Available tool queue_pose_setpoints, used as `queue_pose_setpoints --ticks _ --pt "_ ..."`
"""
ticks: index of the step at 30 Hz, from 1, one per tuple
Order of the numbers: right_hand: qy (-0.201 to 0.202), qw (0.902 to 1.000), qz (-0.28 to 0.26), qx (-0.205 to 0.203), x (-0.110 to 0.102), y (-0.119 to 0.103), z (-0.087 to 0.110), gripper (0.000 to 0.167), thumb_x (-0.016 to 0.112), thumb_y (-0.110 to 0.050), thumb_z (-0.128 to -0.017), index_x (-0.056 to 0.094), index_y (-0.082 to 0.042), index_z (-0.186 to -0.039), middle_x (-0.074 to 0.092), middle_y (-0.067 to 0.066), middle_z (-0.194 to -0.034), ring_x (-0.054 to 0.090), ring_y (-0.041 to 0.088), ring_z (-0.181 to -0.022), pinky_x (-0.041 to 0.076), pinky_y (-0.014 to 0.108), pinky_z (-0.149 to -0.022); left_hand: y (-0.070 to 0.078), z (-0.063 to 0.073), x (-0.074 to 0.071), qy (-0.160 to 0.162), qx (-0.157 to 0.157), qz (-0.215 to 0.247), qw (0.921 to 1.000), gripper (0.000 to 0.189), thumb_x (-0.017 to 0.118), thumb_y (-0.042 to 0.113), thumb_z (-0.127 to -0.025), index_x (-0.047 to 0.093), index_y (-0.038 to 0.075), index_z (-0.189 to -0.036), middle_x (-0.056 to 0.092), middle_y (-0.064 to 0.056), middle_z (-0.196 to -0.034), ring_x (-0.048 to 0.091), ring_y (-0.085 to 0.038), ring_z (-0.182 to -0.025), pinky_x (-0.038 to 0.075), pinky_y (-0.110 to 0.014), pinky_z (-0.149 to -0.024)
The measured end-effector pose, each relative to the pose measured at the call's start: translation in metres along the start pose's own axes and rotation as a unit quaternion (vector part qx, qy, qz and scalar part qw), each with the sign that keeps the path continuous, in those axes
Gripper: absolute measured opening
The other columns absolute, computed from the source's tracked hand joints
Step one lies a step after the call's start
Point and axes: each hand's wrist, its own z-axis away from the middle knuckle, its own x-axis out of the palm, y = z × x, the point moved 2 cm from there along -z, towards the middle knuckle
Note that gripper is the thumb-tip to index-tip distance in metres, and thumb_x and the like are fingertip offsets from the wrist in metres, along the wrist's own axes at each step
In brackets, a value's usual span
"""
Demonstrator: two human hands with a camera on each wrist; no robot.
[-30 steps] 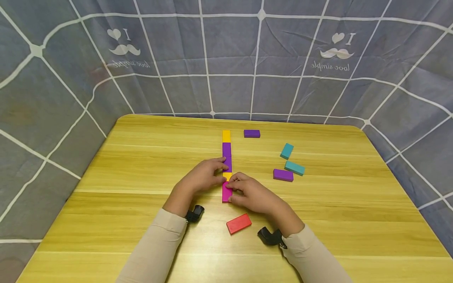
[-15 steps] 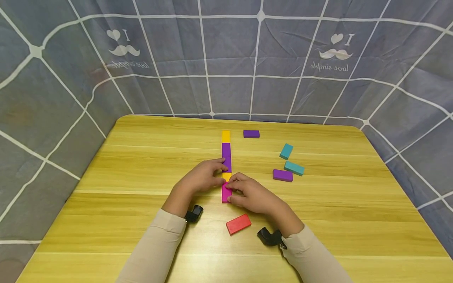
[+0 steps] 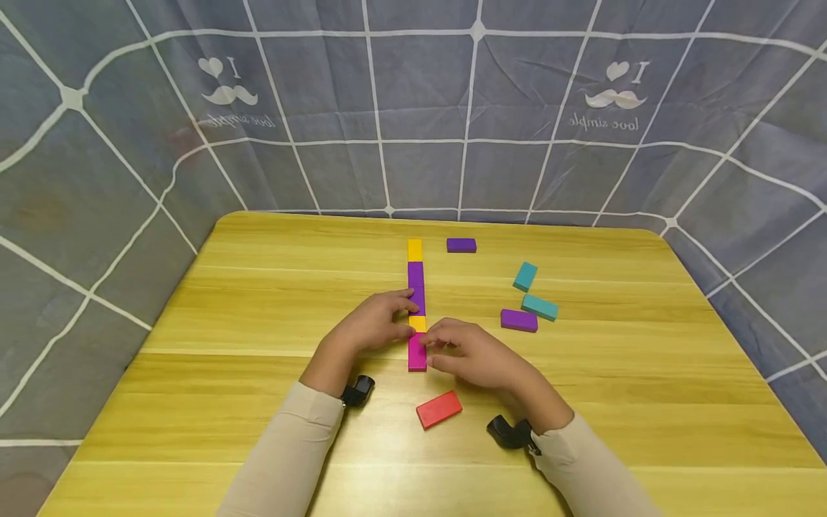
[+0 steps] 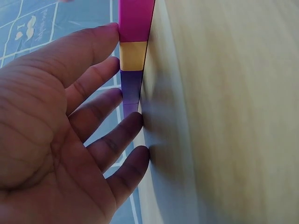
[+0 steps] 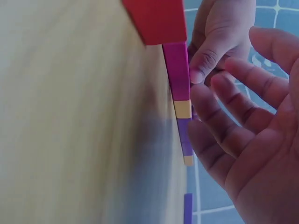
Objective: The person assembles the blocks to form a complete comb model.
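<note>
A straight row of blocks runs away from me: a magenta block [image 3: 416,357] nearest, a yellow block [image 3: 418,324], two purple blocks [image 3: 416,274], then another yellow block [image 3: 415,250] at the far end. Along the row's left side, my left hand [image 3: 370,323] rests with loosely bent fingers; its thumb tip touches the magenta block [image 4: 135,21] in the left wrist view. My right hand [image 3: 481,353] hovers close to the magenta block's right side, fingers relaxed and holding nothing. Whether its fingertips touch the row I cannot tell.
A red block [image 3: 439,410] lies askew in front of the row. To the right are two teal blocks [image 3: 539,307] and a purple block [image 3: 519,320]. Another purple block [image 3: 461,245] lies near the far end. A grey curtain [image 3: 426,86] stands behind the wooden table [image 3: 258,287].
My right hand has drawn slightly to the right, off the magenta block, and its fingers have loosened. The left hand and the blocks stay in place.
</note>
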Motion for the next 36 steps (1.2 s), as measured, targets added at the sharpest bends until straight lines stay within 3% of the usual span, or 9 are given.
queue_pose_setpoints --ticks 16,22,36 --pt "-0.078 0.9966 -0.017 -0.020 0.006 -0.011 0.029 0.020 0.068 -0.017 -0.095 0.070 -0.014 -0.115 0.064 -0.004 -0.111 0.059 0.016 -0.100 0.050 0.031 -0.090 -0.002 0.000 0.000 0.002 -0.010 -0.001 1.0000 0.042 0.071 0.016 -0.090 0.065 0.007 -0.131 0.042 -0.006 -0.154 0.039 -0.029 -0.141 0.031 -0.042 -0.115" --pt "-0.106 0.9937 0.010 -0.034 0.009 -0.009 0.032 0.018 0.069 -0.016 -0.094 0.072 -0.016 -0.112 0.064 -0.008 -0.108 0.058 0.011 -0.093 0.049 0.026 -0.087 -0.001 -0.002 0.000 0.000 -0.006 0.001 1.0000 0.041 0.071 0.016 -0.091 0.065 0.006 -0.130 0.041 -0.007 -0.154 0.038 -0.030 -0.141 0.031 -0.042 -0.115" --pt "-0.132 0.9892 0.031 -0.056 0.010 -0.008 0.032 0.021 0.068 -0.013 -0.093 0.071 -0.021 -0.112 0.061 -0.015 -0.107 0.056 0.004 -0.098 0.048 0.026 -0.091 0.000 -0.003 -0.001 -0.003 -0.010 0.016 0.9998 0.041 0.070 0.015 -0.091 0.065 0.006 -0.131 0.040 -0.007 -0.155 0.037 -0.030 -0.142 0.031 -0.041 -0.115"
